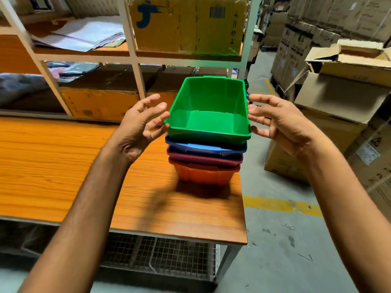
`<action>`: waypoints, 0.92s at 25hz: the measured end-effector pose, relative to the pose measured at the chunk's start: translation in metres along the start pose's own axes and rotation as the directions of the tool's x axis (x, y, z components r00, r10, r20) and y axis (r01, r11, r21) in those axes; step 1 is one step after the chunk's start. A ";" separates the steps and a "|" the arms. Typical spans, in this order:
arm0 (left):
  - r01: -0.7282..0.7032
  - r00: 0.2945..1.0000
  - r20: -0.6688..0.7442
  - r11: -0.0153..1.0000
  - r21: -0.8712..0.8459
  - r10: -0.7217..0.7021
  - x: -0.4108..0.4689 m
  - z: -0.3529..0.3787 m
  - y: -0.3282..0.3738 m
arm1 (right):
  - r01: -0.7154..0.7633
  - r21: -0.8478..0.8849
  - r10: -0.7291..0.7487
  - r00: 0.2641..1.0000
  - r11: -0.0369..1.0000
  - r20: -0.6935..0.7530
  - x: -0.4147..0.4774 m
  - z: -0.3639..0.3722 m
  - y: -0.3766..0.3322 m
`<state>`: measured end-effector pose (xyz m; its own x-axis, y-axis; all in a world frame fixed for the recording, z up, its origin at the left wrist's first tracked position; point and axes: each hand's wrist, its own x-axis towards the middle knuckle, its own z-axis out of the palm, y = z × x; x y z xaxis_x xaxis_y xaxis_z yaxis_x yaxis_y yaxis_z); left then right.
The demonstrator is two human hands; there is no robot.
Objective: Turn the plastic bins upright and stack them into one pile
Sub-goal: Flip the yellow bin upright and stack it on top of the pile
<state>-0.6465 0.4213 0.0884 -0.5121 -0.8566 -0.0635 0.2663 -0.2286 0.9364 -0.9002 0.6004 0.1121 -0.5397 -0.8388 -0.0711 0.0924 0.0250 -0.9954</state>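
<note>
A pile of four upright plastic bins is found near the right end of the orange wood-grain table top [63, 157]. The open green rectangular plastic bin [208, 112] is on top, seated in the blue plastic bin [203, 147], which is nested in the maroon plastic bin [203, 159], with the orange plastic bin [202, 173] at the bottom resting on the table.

The left hand [140, 125] is held just beside the green bin's left wall, fingers spread and curled; its fingertips appear at or barely off the rim, and nothing is grasped. The right hand [275, 121] is likewise spread beside the right wall, holding nothing.

The step in hand is judged to be the seating and release of the top bin. The green bin appears tilted, its far rim raised, so full nesting cannot be confirmed. It is advised that both side rims be pressed down evenly until the bin sits level, and that the corners be aligned with the blue bin below. The pile stands close to the table's right edge; sideways pushes are to be avoided.
</note>
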 end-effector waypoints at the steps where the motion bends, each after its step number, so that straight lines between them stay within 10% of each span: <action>1: -0.031 0.999 -0.011 1.000 -0.005 0.031 -0.016 -0.005 -0.007 | 0.020 -0.012 -0.020 0.999 1.000 0.036 -0.010 0.003 0.005; 10: -0.092 0.959 -0.226 0.942 0.323 0.171 -0.150 -0.098 -0.089 | -0.045 -0.026 0.051 0.942 0.999 0.332 -0.087 0.097 0.105; 23: 0.011 0.851 -0.522 0.991 0.136 0.062 -0.304 -0.340 -0.079 | -0.152 -0.155 0.214 0.795 0.976 0.568 -0.182 0.373 0.216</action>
<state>-0.2343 0.5425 -0.0838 0.0072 -0.9843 -0.1765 0.1472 -0.1735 0.9738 -0.4702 0.5561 -0.0665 0.0655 -0.9702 -0.2332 0.0426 0.2362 -0.9708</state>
